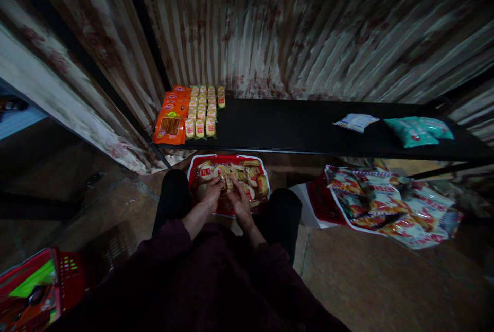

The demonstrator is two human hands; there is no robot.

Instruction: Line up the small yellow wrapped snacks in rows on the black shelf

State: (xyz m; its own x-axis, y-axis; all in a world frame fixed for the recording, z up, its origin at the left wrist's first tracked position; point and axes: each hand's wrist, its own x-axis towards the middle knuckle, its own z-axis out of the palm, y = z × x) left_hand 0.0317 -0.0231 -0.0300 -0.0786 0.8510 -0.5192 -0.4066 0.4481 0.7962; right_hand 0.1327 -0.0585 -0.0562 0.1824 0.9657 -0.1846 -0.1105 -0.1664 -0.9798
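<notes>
A red basket with a white rim (pixel 190 173) stands between my knees, filled with small clear-wrapped snack cakes (pixel 207 171) bearing red labels. My left hand (pixel 212 192) and my right hand (pixel 241 204) are over the basket, their fingers closed around one small wrapped snack cake (pixel 229 182) between them. On the black shelf (pixel 278 123) ahead, similar wrapped cakes (pixel 199 127) stand in rows at the left end. Beside those rows, orange snack packets (pixel 170 125) overlap in a column.
Teal bags (pixel 412 132) and a white-blue packet (pixel 355 122) lie on the shelf's right part. A second basket on the right overflows with red-and-white snack bags (pixel 386 195). Another red basket (pixel 73 275) stands at lower left. A patterned curtain (pixel 270 38) hangs behind the shelf.
</notes>
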